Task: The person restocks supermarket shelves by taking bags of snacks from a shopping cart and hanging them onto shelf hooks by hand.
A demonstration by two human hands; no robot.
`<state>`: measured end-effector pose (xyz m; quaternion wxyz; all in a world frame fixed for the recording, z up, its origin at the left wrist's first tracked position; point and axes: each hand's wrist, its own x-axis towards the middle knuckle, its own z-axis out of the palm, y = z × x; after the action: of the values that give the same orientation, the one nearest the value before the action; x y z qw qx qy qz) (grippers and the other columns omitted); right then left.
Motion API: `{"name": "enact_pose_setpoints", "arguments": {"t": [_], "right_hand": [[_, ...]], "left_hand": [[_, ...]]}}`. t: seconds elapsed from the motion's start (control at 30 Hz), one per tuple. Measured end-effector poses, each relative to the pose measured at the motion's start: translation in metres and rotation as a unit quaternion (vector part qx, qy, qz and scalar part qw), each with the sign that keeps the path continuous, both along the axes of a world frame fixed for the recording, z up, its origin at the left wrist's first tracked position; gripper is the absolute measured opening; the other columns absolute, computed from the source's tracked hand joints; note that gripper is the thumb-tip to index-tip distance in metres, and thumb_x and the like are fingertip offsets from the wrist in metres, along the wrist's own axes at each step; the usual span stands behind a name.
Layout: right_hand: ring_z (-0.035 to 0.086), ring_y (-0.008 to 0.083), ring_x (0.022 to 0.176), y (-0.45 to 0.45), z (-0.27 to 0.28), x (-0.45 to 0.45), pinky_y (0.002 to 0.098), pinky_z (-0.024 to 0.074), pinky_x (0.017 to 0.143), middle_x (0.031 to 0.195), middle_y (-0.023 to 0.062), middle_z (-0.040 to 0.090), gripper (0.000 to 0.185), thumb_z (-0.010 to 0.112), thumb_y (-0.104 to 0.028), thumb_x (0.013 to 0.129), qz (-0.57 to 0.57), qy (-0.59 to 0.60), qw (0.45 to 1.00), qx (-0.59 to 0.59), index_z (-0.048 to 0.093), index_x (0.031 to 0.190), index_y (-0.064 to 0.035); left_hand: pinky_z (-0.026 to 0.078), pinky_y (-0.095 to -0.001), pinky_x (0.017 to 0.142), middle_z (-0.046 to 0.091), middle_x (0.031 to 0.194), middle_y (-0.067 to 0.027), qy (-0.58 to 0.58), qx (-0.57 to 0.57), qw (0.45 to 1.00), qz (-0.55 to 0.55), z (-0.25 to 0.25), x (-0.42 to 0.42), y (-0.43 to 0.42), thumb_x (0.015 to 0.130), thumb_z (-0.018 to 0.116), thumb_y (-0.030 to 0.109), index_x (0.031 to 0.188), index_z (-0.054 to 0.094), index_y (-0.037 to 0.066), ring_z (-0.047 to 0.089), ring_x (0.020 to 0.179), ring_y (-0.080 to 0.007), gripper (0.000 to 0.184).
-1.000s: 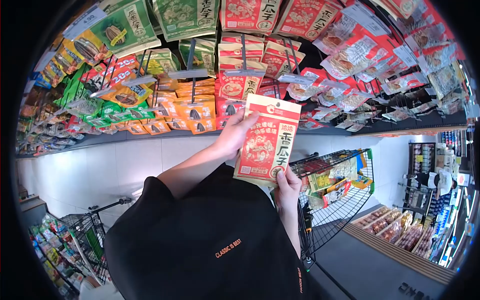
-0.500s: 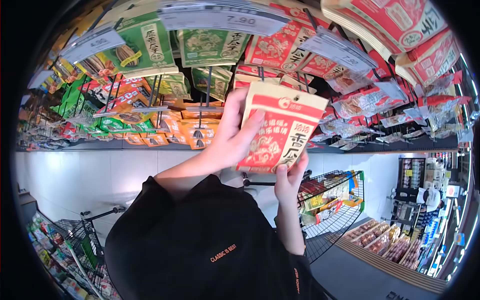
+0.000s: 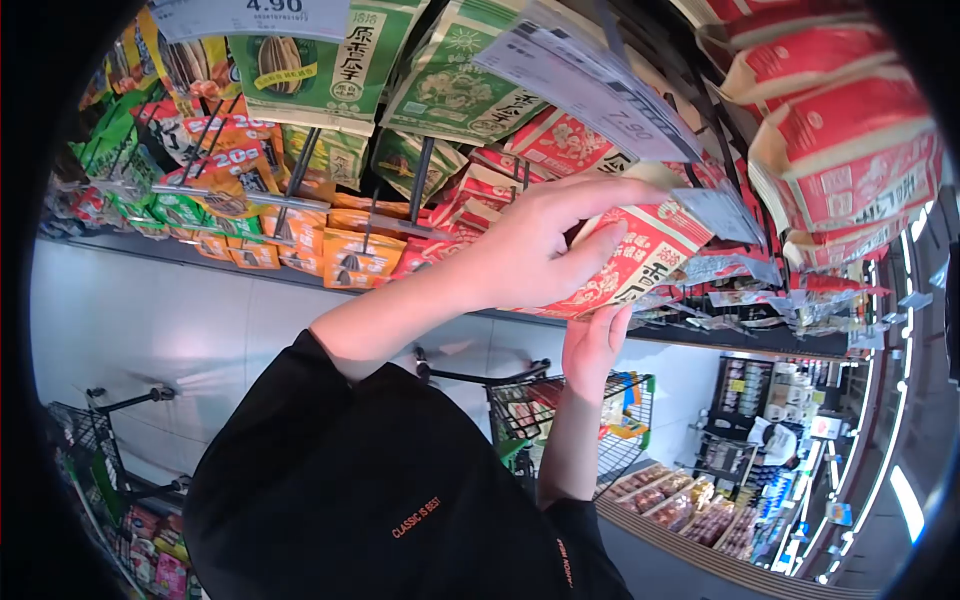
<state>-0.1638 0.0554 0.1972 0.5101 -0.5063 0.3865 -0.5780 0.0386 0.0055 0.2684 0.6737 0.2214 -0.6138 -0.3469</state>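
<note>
A red and cream bag of sunflower seeds (image 3: 640,262) is tilted in both hands, close in front of the hanging rack and a price tag (image 3: 722,212). My left hand (image 3: 545,245) is closed on its left side and upper part, thumb across the printed front, fingers reaching over the top. At the lower edge, my right hand (image 3: 592,350) pinches the bag with the thumb in front; its other fingers are partly hidden. More red bags (image 3: 570,140) of the same look hang just behind, beside green sunflower seed bags (image 3: 465,85).
Metal hooks with price tags (image 3: 590,75) stick out overhead. Larger red bags (image 3: 850,160) hang at the right, and orange packets (image 3: 360,258) hang lower left. Below stand a shopping cart (image 3: 640,420) holding goods and another cart (image 3: 90,440) at the left.
Both hands and the bag have moved right, nearer the rack, and the bag is more tilted. The left hand has shifted over its top. The view has turned and come closer to the shelves.
</note>
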Motion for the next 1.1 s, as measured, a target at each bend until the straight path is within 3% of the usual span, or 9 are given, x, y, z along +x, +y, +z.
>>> {"name": "enact_pose_setpoints", "arguments": {"t": [0.17,0.27,0.43,0.53,0.7,0.8,0.83,1.0,1.1], "right_hand": [[0.031,0.0221,0.136,-0.015,0.015,0.005,0.0460,0.0257,0.113,0.150,0.0087,0.027,0.053,0.036,-0.025,0.103,0.013,0.029,0.999,-0.015,0.014,0.149,-0.0108],[0.030,0.0217,0.136,-0.019,0.013,-0.002,0.0448,0.0248,0.113,0.150,0.0086,0.027,0.052,0.035,-0.026,0.103,0.008,0.038,0.999,-0.015,0.015,0.148,-0.0093],[0.033,0.0227,0.135,-0.026,0.020,0.008,0.0452,0.0267,0.112,0.148,0.0100,0.030,0.050,0.036,-0.026,0.103,-0.019,-0.025,0.999,0.028,0.020,0.146,-0.0065],[0.035,0.0235,0.133,-0.030,0.021,0.008,0.0455,0.0285,0.111,0.146,0.0111,0.034,0.047,0.036,-0.027,0.103,-0.004,0.000,1.000,0.022,0.026,0.143,-0.0038],[0.038,0.0238,0.131,-0.052,0.023,0.015,0.0450,0.0314,0.109,0.142,0.0118,0.039,0.043,0.036,-0.021,0.103,0.011,0.025,0.999,0.026,0.030,0.140,-0.0009],[0.040,0.0249,0.129,-0.061,0.028,0.022,0.0472,0.0327,0.108,0.140,0.0120,0.040,0.043,0.035,-0.019,0.102,0.006,0.042,0.998,0.037,0.029,0.141,-0.0021],[0.040,0.0252,0.129,-0.063,0.029,0.022,0.0480,0.0325,0.108,0.140,0.0121,0.040,0.043,0.036,-0.020,0.102,0.009,0.040,0.998,0.045,0.028,0.141,-0.0026],[0.038,0.0266,0.130,-0.081,0.022,0.028,0.0532,0.0275,0.109,0.141,0.0118,0.037,0.049,0.034,-0.032,0.103,0.009,-0.006,0.999,0.046,0.024,0.144,-0.0069],[0.038,0.0264,0.129,-0.085,0.028,0.034,0.0555,0.0246,0.108,0.140,0.0111,0.039,0.053,0.034,-0.040,0.102,-0.020,0.038,0.997,0.063,0.024,0.144,-0.0088]], "left_hand": [[0.050,-0.0310,0.077,0.067,0.099,-0.0127,0.021,0.014,1.000,0.004,0.001,0.001,-0.015,0.089,0.060,0.009,0.121,0.059,0.003,0.065,0.086,-0.0208,0.032],[0.049,-0.0398,0.070,0.063,0.087,-0.0151,0.041,0.009,0.999,0.028,-0.004,-0.006,-0.021,0.088,0.054,0.008,0.115,0.059,0.005,0.063,0.080,-0.0315,0.027],[0.046,-0.0416,0.062,0.061,0.081,-0.0164,0.023,0.028,0.999,0.013,0.004,-0.001,-0.025,0.087,0.056,0.009,0.103,0.060,0.002,0.060,0.071,-0.0339,0.018],[0.045,-0.0420,0.062,0.061,0.081,-0.0175,0.046,0.022,0.998,0.046,-0.002,-0.008,-0.035,0.086,0.056,0.009,0.099,0.061,0.002,0.059,0.070,-0.0353,0.015],[0.048,-0.0339,0.088,0.063,0.117,-0.0121,0.035,0.055,0.998,-0.005,-0.010,-0.005,-0.048,0.089,0.049,-0.001,0.113,0.062,0.001,0.062,0.103,-0.0236,0.027],[0.048,-0.0335,0.090,0.060,0.120,-0.0131,-0.066,-0.014,0.996,0.064,-0.009,0.004,-0.061,0.088,0.047,-0.004,0.113,0.060,0.000,0.059,0.108,-0.0232,0.029],[0.047,-0.0347,0.092,0.059,0.120,-0.0140,-0.026,0.039,0.999,0.006,-0.006,0.005,-0.062,0.087,0.045,-0.005,0.112,0.060,-0.001,0.058,0.110,-0.0250,0.030],[0.046,-0.0359,0.094,0.060,0.117,-0.0139,-0.036,-0.003,0.998,0.057,-0.021,-0.003,-0.078,0.085,0.044,-0.005,0.105,0.060,-0.001,0.057,0.110,-0.0278,0.026],[0.045,-0.0368,0.095,0.061,0.116,-0.0134,-0.044,-0.019,0.995,0.089,-0.020,-0.003,-0.082,0.084,0.043,-0.006,0.103,0.060,-0.001,0.056,0.110,-0.0285,0.025]]}}
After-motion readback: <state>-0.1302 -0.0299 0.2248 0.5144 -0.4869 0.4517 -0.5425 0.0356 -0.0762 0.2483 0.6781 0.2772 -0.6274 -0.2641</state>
